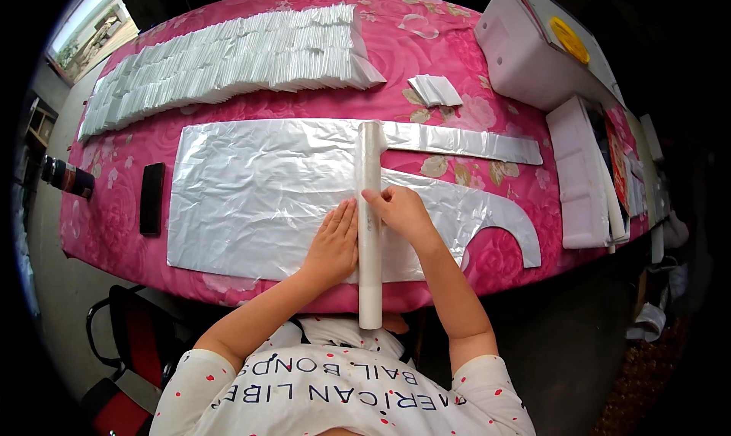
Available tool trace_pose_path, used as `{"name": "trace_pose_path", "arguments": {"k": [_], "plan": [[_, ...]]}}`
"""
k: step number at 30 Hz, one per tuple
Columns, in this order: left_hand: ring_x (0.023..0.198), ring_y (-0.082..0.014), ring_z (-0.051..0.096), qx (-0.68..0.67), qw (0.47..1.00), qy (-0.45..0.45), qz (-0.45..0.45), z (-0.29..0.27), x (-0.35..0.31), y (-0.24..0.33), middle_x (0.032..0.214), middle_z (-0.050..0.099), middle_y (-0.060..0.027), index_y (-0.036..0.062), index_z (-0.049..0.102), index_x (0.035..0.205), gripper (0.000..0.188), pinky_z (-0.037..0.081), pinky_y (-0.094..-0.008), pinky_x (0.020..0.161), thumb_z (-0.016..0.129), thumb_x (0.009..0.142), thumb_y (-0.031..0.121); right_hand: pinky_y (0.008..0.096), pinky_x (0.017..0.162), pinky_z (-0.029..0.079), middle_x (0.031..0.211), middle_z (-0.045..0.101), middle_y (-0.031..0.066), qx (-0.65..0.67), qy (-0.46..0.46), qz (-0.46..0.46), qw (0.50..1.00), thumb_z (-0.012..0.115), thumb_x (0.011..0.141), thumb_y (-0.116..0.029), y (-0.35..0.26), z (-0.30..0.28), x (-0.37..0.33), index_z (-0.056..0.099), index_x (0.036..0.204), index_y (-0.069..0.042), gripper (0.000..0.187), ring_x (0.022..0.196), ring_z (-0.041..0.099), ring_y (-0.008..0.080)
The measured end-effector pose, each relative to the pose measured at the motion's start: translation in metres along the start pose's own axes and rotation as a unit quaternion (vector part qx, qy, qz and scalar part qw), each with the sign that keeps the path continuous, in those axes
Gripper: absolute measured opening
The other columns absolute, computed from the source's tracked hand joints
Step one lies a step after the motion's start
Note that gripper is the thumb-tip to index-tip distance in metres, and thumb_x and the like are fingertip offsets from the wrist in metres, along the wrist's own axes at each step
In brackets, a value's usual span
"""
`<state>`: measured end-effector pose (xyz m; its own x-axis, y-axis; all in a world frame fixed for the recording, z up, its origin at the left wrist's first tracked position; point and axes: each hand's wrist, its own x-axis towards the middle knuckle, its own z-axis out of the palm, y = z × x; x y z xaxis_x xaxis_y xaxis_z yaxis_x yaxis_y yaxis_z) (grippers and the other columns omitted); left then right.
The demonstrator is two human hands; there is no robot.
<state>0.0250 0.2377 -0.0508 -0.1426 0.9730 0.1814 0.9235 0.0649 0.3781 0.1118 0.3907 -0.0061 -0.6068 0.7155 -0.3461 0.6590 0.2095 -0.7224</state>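
A stack of thin, shiny white plastic aprons (251, 185) lies flat on the table before me, with long strap-like ends and a curved cut-out to the right. Across it, front to back, rests a long pale tube (369, 261), its near end sticking out past the table edge. My left hand (335, 234) is pressed flat on the plastic, fingers straight and together, along the tube's left side. From the right, my right hand (397, 210) closes on the tube near its middle, thumb laid over it and the other fingers curled beside it.
Rows of folded white plastic packets (228, 55) fill the back left, and a small pile of packets (435, 90) lies behind the straps. A black phone (151, 199) and dark bottle (68, 176) are at left. White foam boxes (525, 55) stand at right on the pink tablecloth (122, 230).
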Motion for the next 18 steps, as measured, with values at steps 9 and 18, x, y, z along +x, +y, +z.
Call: {"name": "trace_pose_path", "arguments": {"k": [9,18], "plan": [[0.132,-0.0333,0.027,-0.012,1.000,0.009,0.003,0.001,-0.001,0.000,0.139,0.032,-0.0232,-0.0097,0.033,0.131,0.053,0.018,-0.0414,0.109,0.039,0.085,0.015,0.0284,0.064,0.050,0.094,0.061,0.0090,0.512,0.040,0.103,0.852,0.059,0.086,-0.033,-0.001,-0.009,0.112,0.056,0.103,0.002,0.039,0.079,0.061,0.0188],[0.133,-0.0326,0.025,-0.012,1.000,-0.001,-0.001,0.000,-0.001,0.000,0.140,0.030,-0.0228,-0.0091,0.032,0.132,0.053,0.018,-0.0412,0.110,0.039,0.084,0.015,0.0287,0.086,0.045,0.116,0.058,0.0068,0.643,0.051,-0.122,0.754,0.046,0.093,-0.013,-0.009,-0.044,0.109,0.048,0.122,-0.006,0.030,0.105,0.056,0.0163]]}}
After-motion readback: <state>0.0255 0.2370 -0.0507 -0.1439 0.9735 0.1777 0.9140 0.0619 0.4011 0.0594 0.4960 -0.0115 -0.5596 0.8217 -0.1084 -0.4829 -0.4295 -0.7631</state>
